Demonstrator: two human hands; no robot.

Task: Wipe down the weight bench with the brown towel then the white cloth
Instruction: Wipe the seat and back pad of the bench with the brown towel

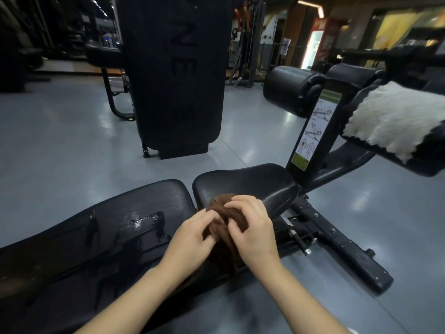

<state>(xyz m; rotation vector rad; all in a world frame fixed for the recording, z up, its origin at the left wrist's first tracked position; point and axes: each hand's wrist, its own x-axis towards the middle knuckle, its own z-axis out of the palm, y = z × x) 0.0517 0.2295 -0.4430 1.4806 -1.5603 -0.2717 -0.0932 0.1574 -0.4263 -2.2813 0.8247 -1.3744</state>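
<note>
Brown towel (222,222) bunched between both hands — left hand (192,239) and right hand (252,230) each grip it — above the tabletop's (120,232) near edge.

One view only, worn on the head, wide-angle with bent edges. Looks forward and down from above the near side of the bench (149,213), close enough that both forearms enter from the bottom edge. Centres low on the left hand (192,239) and right hand (252,230), which meet at the towel (224,222) over the gap between the bench pads. Takes in the grey floor (60,141) beyond, a tall dark machine (175,68) straight ahead in the middle distance, and the white cloth (395,121) at the right edge.
</note>
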